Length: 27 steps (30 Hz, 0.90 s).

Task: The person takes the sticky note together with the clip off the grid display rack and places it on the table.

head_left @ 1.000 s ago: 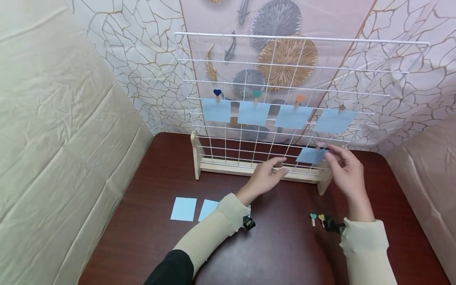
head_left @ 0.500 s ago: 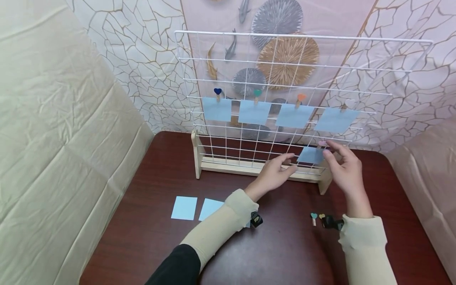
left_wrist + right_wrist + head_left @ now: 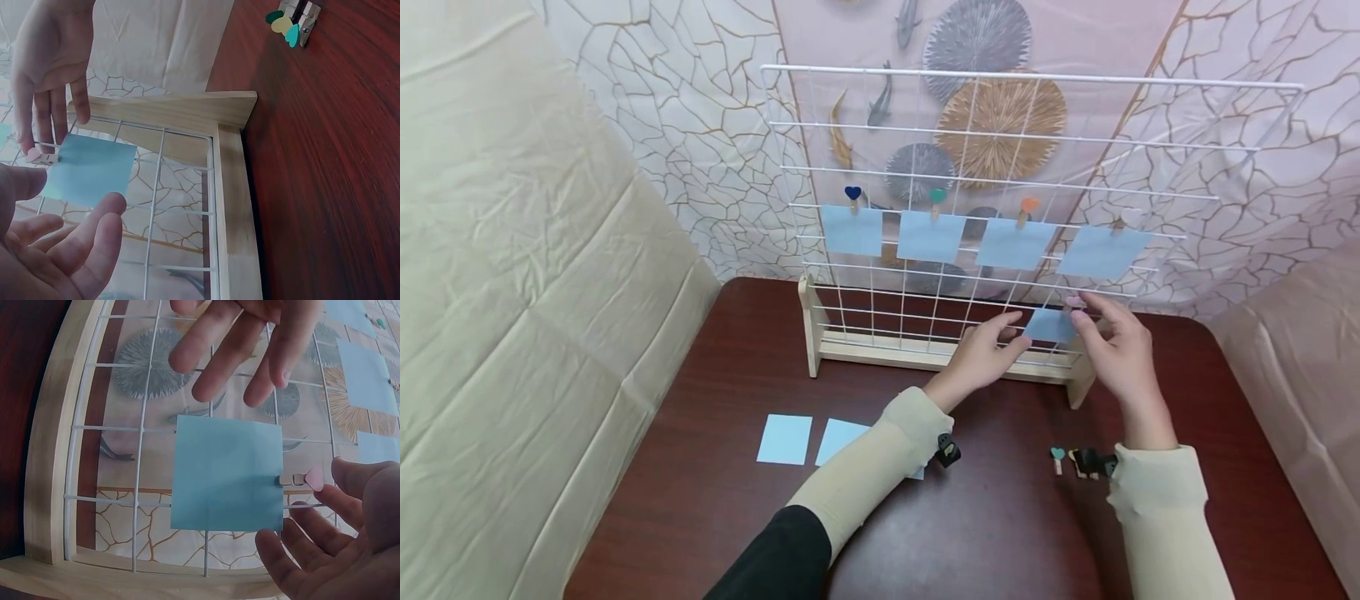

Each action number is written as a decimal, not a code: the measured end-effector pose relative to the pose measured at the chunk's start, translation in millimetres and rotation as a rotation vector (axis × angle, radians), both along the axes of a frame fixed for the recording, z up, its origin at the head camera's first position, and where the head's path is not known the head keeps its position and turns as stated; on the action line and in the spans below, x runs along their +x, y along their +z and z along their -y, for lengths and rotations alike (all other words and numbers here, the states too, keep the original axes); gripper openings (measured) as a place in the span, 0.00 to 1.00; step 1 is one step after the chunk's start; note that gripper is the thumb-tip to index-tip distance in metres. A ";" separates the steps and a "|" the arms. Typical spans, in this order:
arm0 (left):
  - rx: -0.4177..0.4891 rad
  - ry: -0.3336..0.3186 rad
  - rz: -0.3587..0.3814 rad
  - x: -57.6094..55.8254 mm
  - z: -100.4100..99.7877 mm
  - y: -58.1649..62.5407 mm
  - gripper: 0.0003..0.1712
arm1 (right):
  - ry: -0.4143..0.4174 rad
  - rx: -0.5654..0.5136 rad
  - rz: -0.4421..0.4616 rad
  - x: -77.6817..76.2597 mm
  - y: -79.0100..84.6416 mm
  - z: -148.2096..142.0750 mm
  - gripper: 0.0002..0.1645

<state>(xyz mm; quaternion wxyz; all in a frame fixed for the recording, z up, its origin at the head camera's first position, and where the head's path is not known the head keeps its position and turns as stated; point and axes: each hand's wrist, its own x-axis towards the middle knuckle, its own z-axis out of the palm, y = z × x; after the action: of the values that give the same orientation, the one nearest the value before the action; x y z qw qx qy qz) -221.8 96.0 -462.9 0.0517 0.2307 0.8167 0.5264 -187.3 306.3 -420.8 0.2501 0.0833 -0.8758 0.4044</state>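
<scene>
A small light-blue paper square (image 3: 225, 472) hangs low on the white wire grid (image 3: 925, 321), held by a wooden clothespin (image 3: 300, 480) with a pink heart. My right hand (image 3: 1116, 346) is at this clothespin, thumb and index fingertips on either side of the heart with a gap showing between them; its other fingers are spread near the paper's edge. My left hand (image 3: 981, 354) reaches to the paper's left edge, fingers relaxed and holding nothing. In the left wrist view, its fingertips (image 3: 112, 203) overlap the lower edge of the paper.
Higher on the grid, a row of several blue papers (image 3: 931, 236) hangs from heart clothespins. More blue squares (image 3: 784, 439) lie on the dark red table (image 3: 700, 517), one partly under the left sleeve. Heart clothespins (image 3: 286, 26) lie at the right. The grid stands on wooden feet (image 3: 810, 327).
My left hand has moved right, up to the lower paper's left edge. My right hand has shifted slightly left and stays at the pink-heart clothespin. The hung papers keep their places.
</scene>
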 end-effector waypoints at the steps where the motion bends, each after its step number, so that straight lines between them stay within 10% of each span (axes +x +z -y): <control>1: -0.004 0.005 0.002 -0.8 -0.9 0.3 0.31 | 0.007 0.005 -0.005 -1.0 0.2 0.4 0.22; 27: -0.079 0.078 -0.033 -14.3 -21.7 6.1 0.19 | -0.036 0.051 0.012 -10.2 3.0 7.2 0.19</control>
<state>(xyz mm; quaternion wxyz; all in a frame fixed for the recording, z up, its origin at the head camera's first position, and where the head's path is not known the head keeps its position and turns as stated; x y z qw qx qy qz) -236.2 117.7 -456.8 0.0267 0.2050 0.8459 0.4916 -197.5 299.2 -417.8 0.2498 0.0712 -0.8886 0.3781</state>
